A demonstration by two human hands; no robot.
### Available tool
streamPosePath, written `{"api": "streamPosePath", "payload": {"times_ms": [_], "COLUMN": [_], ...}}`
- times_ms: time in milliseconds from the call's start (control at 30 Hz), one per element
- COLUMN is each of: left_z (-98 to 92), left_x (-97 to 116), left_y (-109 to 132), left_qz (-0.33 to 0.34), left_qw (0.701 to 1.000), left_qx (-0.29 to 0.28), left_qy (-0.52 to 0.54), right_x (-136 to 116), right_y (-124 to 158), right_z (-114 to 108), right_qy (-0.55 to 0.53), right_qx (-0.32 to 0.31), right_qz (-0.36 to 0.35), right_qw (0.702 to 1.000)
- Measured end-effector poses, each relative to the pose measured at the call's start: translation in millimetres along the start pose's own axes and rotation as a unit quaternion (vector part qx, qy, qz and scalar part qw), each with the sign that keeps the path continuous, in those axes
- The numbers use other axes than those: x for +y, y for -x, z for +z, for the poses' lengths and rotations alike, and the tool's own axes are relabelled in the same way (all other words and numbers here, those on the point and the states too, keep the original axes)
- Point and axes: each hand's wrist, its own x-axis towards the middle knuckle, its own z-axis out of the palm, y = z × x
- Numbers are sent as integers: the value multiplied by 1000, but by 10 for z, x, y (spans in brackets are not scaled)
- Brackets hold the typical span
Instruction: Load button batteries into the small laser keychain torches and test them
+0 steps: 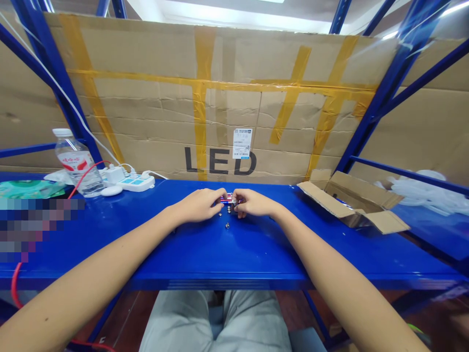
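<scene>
My left hand [201,204] and my right hand [252,203] meet at the middle of the blue shelf top [227,254]. Between their curled fingers both pinch a small red and silver part [227,197], too small to name. Several tiny silver pieces [227,225] lie loose on the blue surface just below the fingertips. Both forearms stretch forward from the near edge.
An open cardboard box [351,205] sits to the right. At the left stand a water bottle [75,164], a white power strip [132,182] with a plug and a red cable [84,173]. A taped cardboard wall marked LED [220,161] closes the back.
</scene>
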Motion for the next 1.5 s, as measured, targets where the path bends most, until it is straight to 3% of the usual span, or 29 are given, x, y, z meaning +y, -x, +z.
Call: {"api": "streamPosePath", "payload": {"times_ms": [133, 400, 867, 933, 1067, 1167, 1333, 1500], "left_z": [38, 134, 58, 70, 148, 210, 223, 176], "left_x": [-102, -162, -56, -55, -47, -23, 18, 38], "left_y": [20, -2, 12, 3, -35, -55, -57, -38], "left_qz": [15, 58, -15, -5, 2, 10, 24, 25], "left_qw": [998, 994, 991, 995, 999, 995, 988, 988], "left_qx": [-54, -63, -123, -95, 37, 97, 127, 112], "left_qy": [5, 61, 50, 37, 10, 35, 87, 100], "right_x": [3, 7, -16, -12, 8, 20, 5, -31], "right_y": [4, -7, 4, 4, -7, -17, -16, 4], "right_z": [-3, 21, 45, 45, 45, 46, 52, 65], "right_qy": [16, 30, 24, 27, 18, -21, -66, -120], "right_qx": [-2, -8, -20, -19, -25, -49, -67, -57], "right_qz": [11, 8, 5, 4, 2, 4, 7, 9], "right_qw": [1000, 999, 1000, 999, 1000, 999, 996, 991]}}
